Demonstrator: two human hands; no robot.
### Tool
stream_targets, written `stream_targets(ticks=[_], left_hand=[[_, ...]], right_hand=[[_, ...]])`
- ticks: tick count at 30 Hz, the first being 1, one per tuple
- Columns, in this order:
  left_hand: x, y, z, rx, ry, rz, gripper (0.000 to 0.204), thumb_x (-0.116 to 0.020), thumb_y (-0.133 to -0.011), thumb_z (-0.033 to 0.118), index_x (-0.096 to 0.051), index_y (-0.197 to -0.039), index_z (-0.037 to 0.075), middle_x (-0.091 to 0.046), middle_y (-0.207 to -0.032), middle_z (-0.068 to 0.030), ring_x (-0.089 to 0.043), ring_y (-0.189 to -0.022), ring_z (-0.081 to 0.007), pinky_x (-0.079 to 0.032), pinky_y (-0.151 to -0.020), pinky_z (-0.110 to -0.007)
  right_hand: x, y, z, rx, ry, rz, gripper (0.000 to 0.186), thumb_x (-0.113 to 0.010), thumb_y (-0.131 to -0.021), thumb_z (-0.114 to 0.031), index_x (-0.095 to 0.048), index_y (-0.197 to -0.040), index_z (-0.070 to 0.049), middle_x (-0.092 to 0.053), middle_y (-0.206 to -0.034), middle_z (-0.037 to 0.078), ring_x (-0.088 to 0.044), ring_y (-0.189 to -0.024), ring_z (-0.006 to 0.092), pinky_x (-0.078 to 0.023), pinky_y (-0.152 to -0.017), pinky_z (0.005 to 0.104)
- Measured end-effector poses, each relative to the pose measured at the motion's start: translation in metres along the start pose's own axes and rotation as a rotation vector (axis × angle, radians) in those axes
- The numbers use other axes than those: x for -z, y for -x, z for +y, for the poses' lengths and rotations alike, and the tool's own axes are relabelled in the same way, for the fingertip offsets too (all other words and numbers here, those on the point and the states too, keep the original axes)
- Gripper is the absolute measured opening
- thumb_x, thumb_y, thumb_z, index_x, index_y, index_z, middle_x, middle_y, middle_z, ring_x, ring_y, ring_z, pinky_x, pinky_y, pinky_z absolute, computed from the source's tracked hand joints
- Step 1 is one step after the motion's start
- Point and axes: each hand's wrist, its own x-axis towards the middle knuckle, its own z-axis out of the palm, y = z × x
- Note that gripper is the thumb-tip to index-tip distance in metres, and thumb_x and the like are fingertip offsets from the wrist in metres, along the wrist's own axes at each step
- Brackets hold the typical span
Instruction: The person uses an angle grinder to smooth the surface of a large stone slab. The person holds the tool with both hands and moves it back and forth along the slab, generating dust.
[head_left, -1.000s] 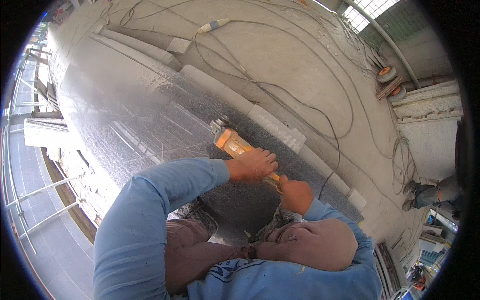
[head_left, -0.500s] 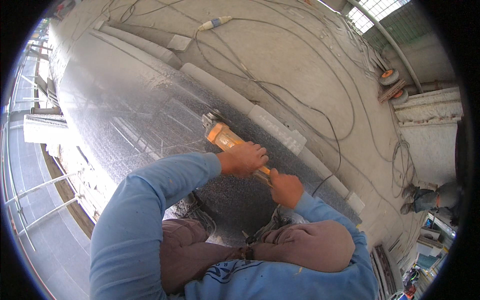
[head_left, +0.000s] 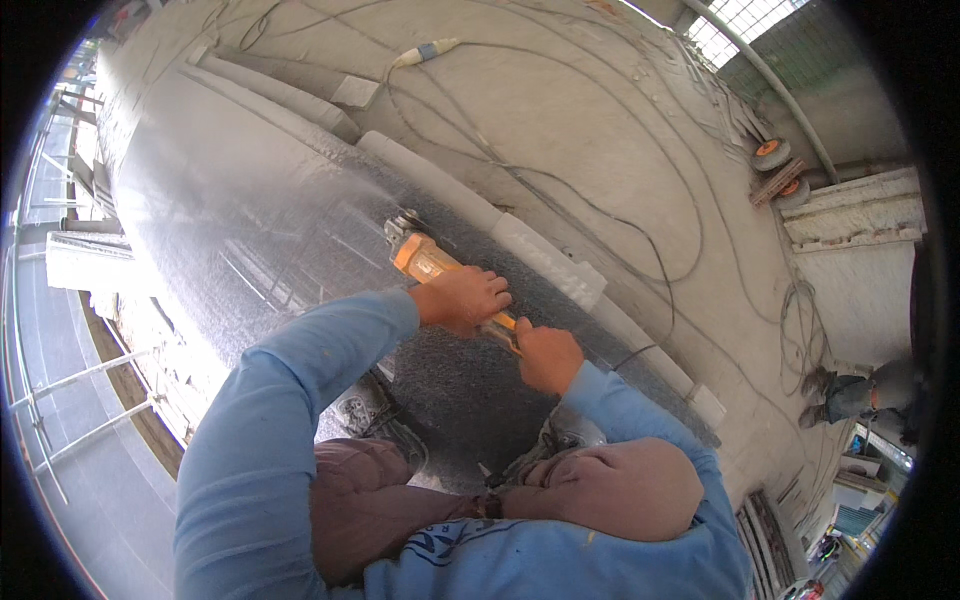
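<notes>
An orange angle grinder (head_left: 425,258) lies across the middle of the view, its metal head pointing up and left. My left hand (head_left: 464,299) is wrapped round its body close behind the head. The rear end of the grinder is gripped by my right hand (head_left: 549,356). Under the tool spreads a large dark speckled stone slab (head_left: 270,240), and the grinder's head is at its surface near the far long edge. Dust sprays left from the head and hazes the slab's upper left. The disc itself is mostly hidden.
Pale stone blocks (head_left: 545,258) line the slab's far edge. Black cables (head_left: 600,215) and a plug connector (head_left: 425,52) lie on the dusty floor beyond. At right, another person's legs and shoes (head_left: 840,395) show near a wheeled cart (head_left: 780,172). Metal rails (head_left: 85,380) stand at left.
Both my hands and the grinder have shifted a little left and upward along the slab. A dust plume now streams left from the grinder's head. Both hands keep their grip.
</notes>
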Motion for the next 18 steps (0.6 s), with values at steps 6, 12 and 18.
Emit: stream_targets(ticks=[6,12,18], left_hand=[[-0.005,-0.004,0.01,-0.002,0.023,0.044,0.052,-0.081,-0.073,0.025,-0.058,-0.114,0.003,-0.057,-0.107,-0.0127,-0.061,-0.103,-0.0302,-0.052,-0.086,-0.045],[-0.002,-0.024,0.047,-0.071,0.038,0.072,0.045,-0.078,-0.077,0.023,-0.06,-0.113,0.002,-0.059,-0.106,-0.0139,-0.061,-0.101,-0.0303,-0.052,-0.085,-0.044],[-0.002,-0.038,0.074,-0.064,0.084,0.097,0.042,-0.077,-0.076,0.018,-0.061,-0.111,0.001,-0.06,-0.106,-0.0136,-0.061,-0.102,-0.0298,-0.052,-0.087,-0.043]], right_hand=[[0.005,0.013,-0.005,-0.04,0.016,-0.02,0.023,-0.06,-0.086,-0.008,-0.052,-0.105,0.001,-0.071,-0.085,0.024,-0.072,-0.079,0.041,-0.057,-0.071,0.0524],[-0.003,0.054,0.012,-0.069,0.029,-0.048,0.025,-0.062,-0.084,-0.01,-0.051,-0.104,0.0,-0.07,-0.084,0.023,-0.072,-0.078,0.0415,-0.056,-0.069,0.0528],[-0.004,0.08,0.022,-0.134,0.079,-0.091,0.035,-0.067,-0.078,-0.013,-0.053,-0.108,0.0,-0.069,-0.08,0.022,-0.069,-0.075,0.0426,-0.054,-0.067,0.0532]])
